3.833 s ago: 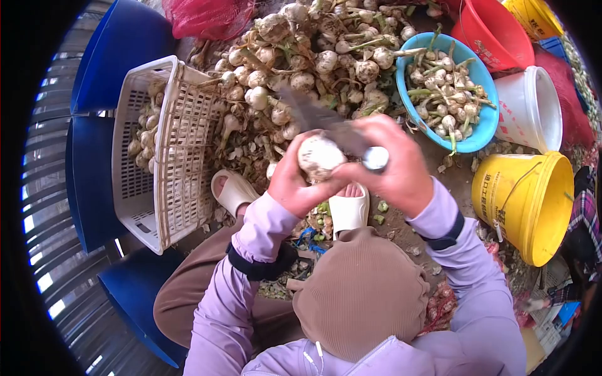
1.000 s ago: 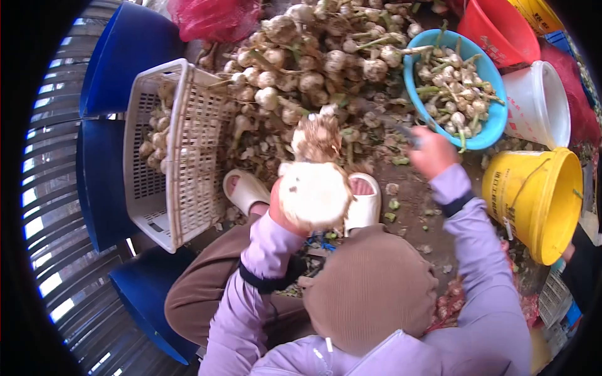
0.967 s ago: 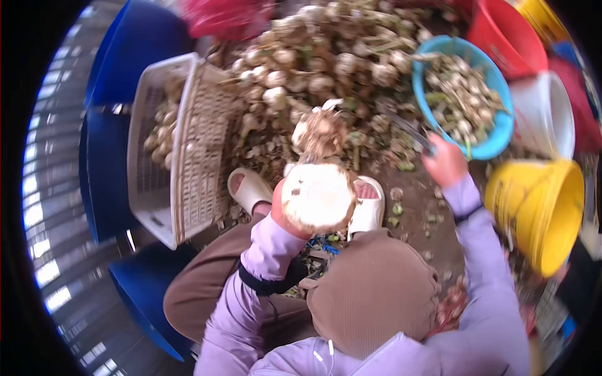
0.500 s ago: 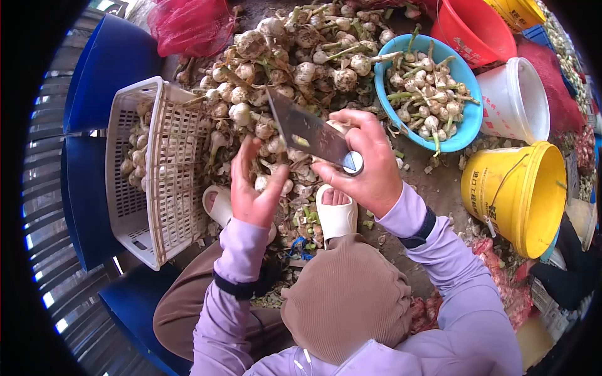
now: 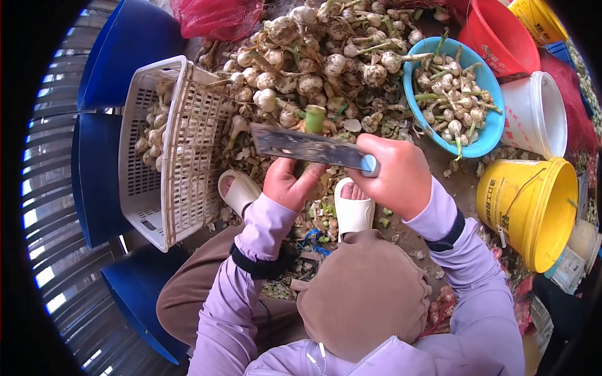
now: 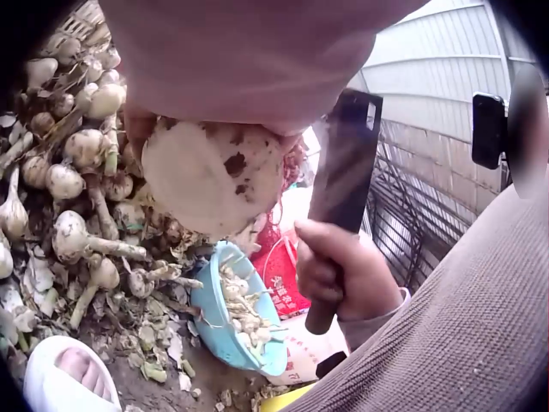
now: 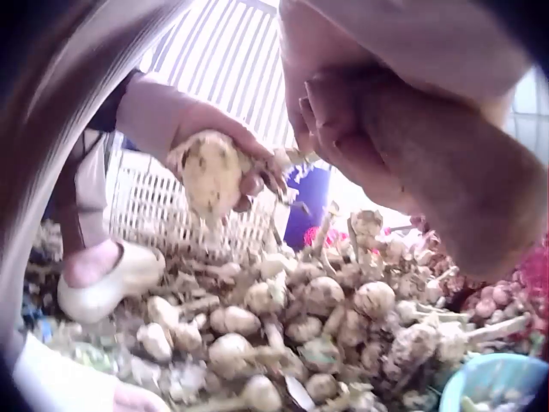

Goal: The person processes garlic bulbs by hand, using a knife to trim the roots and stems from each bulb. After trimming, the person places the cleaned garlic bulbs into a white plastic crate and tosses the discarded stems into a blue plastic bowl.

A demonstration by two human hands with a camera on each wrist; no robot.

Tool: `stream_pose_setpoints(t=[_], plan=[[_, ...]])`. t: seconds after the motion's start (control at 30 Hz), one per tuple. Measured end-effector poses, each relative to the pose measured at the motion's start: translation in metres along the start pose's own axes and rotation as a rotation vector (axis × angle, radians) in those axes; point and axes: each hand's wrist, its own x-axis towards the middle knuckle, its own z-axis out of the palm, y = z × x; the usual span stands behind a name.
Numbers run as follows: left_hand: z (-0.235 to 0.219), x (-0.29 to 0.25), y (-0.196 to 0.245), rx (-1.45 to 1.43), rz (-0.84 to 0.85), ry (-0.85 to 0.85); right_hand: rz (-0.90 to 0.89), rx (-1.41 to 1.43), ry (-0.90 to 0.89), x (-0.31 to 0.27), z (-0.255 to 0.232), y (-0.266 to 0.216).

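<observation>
My left hand (image 5: pixel 287 183) grips a large garlic bulb (image 6: pixel 214 176) whose flat, pale cut base shows in the left wrist view. In the head view a thick green stem (image 5: pixel 315 118) stands up just beyond the blade, and most of the bulb is hidden. My right hand (image 5: pixel 399 177) holds a broad-bladed cleaver (image 5: pixel 304 145) by its handle, fingers curled round it. Its dark, stained blade points left and overlaps the stem and the left fingertips in the head view. The right wrist view shows the bulb from the side, held by the left fingers.
A heap of garlic (image 5: pixel 313 66) lies ahead. At left stands a white crate (image 5: pixel 164 207) with bulbs inside; at right, a blue basin (image 5: pixel 411 91) of garlic, a white bucket (image 5: pixel 533 116) and a yellow bucket (image 5: pixel 511 203). Trimmings litter the ground round the sandals (image 5: pixel 354 213).
Half a second ago the left hand was spread and held nothing; now it grips the garlic bulb. The cleaver has swung from a slant to nearly level across the stem.
</observation>
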Motion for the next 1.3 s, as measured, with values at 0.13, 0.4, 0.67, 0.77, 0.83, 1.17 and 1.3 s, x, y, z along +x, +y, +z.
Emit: stream_pose_setpoints(t=[0.13, 0.4, 0.67, 0.77, 0.83, 1.17, 1.3], plan=[[-0.005, 0.0, 0.018, 0.458, 0.194, -0.031, -0.05, -0.015, 0.059, 0.011, -0.001, -0.005], [-0.096, -0.007, 0.033, 0.19, 0.227, 0.303, 0.368, 0.04, 0.198, -0.028, 0.036, 0.106], [-0.204, -0.023, 0.037, 0.759, 0.33, 0.903, 0.227, -0.154, 0.23, 0.039, 0.108, 0.171], [-0.168, -0.016, 0.033, 0.554, 0.253, 0.87, 0.332, -0.028, 0.446, 0.041, 0.078, 0.155], [-0.106, -0.007, 0.044, 0.338, -0.003, 0.686, 0.475, 0.615, 0.478, 0.028, 0.061, 0.139], [0.039, 0.015, 0.018, -0.504, -0.066, -0.084, 0.522, 0.857, 0.141, -0.032, 0.028, 0.046], [0.014, 0.009, 0.015, -0.522, -0.025, -0.085, 0.056, -0.03, 0.112, -0.03, -0.009, 0.012]])
